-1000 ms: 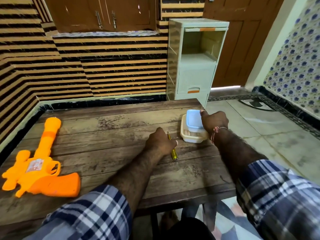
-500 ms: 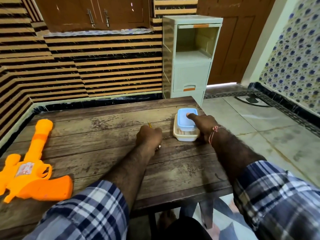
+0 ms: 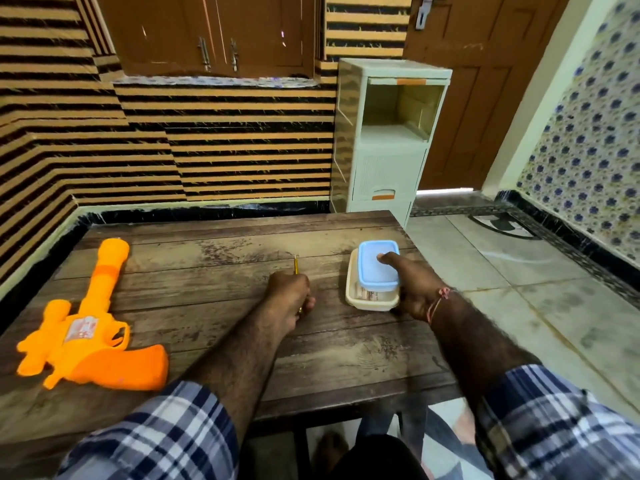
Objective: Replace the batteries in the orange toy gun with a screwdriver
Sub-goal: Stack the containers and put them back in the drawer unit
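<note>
The orange toy gun (image 3: 86, 327) lies flat on the left side of the wooden table (image 3: 214, 348), barrel pointing away from me. My left hand (image 3: 289, 296) grips a yellow screwdriver (image 3: 295, 265) in a fist at the table's middle, its thin end poking out beyond the knuckles. My right hand (image 3: 412, 285) holds a small cream box (image 3: 360, 299) at the table's right edge, thumb lying on its light blue lid (image 3: 375, 268), which sits askew on the box. Something striped shows inside the box, too small to identify.
A cream plastic drawer unit (image 3: 388, 140) stands on the floor behind the table's far right corner. Striped wall panels run behind and to the left. Tiled floor and a brown door lie to the right. A foot shows under the table's near edge.
My left hand has closed round the screwdriver and turned it so the thin end points away. My right hand has settled onto the box, thumb on the lid. The view has shifted.
</note>
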`<state>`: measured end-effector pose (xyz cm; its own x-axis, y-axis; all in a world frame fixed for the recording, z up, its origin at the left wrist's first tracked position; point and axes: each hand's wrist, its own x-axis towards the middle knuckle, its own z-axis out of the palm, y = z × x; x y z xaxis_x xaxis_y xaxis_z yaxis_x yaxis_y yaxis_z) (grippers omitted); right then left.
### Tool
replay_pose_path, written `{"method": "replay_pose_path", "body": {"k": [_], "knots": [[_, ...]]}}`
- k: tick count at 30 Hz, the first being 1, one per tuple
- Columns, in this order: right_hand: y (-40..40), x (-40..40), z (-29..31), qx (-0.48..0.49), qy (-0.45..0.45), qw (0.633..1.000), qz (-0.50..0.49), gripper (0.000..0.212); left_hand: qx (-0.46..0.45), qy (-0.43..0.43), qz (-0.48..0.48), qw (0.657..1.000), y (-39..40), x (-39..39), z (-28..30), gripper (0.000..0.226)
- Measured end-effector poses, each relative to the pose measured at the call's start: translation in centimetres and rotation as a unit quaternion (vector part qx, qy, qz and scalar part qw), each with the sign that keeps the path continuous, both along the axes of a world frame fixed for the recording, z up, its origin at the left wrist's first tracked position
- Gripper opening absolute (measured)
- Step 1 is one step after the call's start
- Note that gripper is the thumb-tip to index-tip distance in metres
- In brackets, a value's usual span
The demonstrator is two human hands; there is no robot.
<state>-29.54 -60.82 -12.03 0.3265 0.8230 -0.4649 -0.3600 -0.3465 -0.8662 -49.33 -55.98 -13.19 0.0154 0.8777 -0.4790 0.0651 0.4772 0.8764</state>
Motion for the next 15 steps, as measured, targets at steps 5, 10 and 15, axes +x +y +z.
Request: {"method": "replay_pose_path", "body": {"k": [5,10,15], "knots": [[-0.6,-3.5,0.9,0.045,0.082,0.995,0.044,0.039,-0.009,-0.045,-0.008,0.999,-0.6,-2.7,1.1,0.012],[2.7,-7.5,2.3,0.077,0.105,0.989,0.073,0.041,0.014,-0.133,-0.02,0.991,2.3,-4.1,3.7,0.021],[8.4,-9.5,2.4,0.126,0.111,0.981,0.102,0.034,0.043,-0.176,-0.032,0.983,7.5,-4.5,3.7,0.029]]}}
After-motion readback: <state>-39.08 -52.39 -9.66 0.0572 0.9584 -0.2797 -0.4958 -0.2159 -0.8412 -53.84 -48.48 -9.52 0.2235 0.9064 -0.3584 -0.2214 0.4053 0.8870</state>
